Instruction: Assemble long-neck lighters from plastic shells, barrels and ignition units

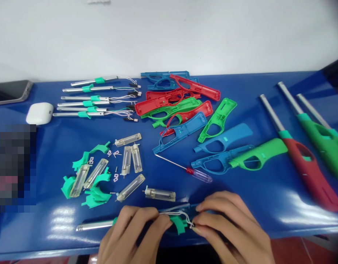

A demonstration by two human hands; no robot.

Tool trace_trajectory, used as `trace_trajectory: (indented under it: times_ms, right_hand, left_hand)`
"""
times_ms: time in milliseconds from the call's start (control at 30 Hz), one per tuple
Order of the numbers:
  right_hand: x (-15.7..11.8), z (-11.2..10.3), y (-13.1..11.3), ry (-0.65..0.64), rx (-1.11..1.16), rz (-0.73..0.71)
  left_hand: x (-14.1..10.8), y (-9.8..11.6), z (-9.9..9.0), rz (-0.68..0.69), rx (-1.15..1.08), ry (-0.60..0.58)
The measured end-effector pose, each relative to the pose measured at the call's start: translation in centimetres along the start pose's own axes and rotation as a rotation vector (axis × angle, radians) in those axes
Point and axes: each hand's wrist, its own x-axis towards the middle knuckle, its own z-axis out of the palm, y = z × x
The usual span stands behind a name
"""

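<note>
At the table's front edge lies a metal tube [94,225] with a green collar; my left hand [138,231] is closed around the part right of the collar. White wires [179,213] run from under my left fingers to my right hand [229,223], whose thumb and fingers pinch the wire end. A green curved piece [179,224] sits between both hands. Behind it a blue shell [195,209] shows partly, the rest hidden by my fingers. Just beyond my hands lies a clear fuel tank [160,194].
Further back are several wired metal tubes [85,88], red, green and blue shells [182,128], a screwdriver [199,175], and more tanks [130,187] among green pieces [96,198]. Assembled lighters [308,168] lie right; a white case [39,113] and phone [12,91] left.
</note>
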Motion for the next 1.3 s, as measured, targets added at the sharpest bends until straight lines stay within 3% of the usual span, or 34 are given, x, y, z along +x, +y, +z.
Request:
trace_trajectory:
  times_ms: [233,600,767,1300]
  right_hand:
    - [0.0,-0.4,0.2,-0.023,-0.003,-0.031]
    - [0.1,-0.2,0.1,-0.018,0.015,-0.011]
    - [0.2,-0.3,0.1,-0.014,0.010,0.000]
    - [0.2,-0.3,0.1,-0.017,0.014,-0.005]
  left_hand:
    - [-0.9,-0.3,0.2,0.034,0.033,-0.040]
    - [-1.8,-0.2,0.7,-0.022,0.057,-0.074]
    - [-1.7,-0.3,0.7,0.018,0.073,-0.085]
    - [-0.4,0.3,0.4,-0.072,0.011,-0.031]
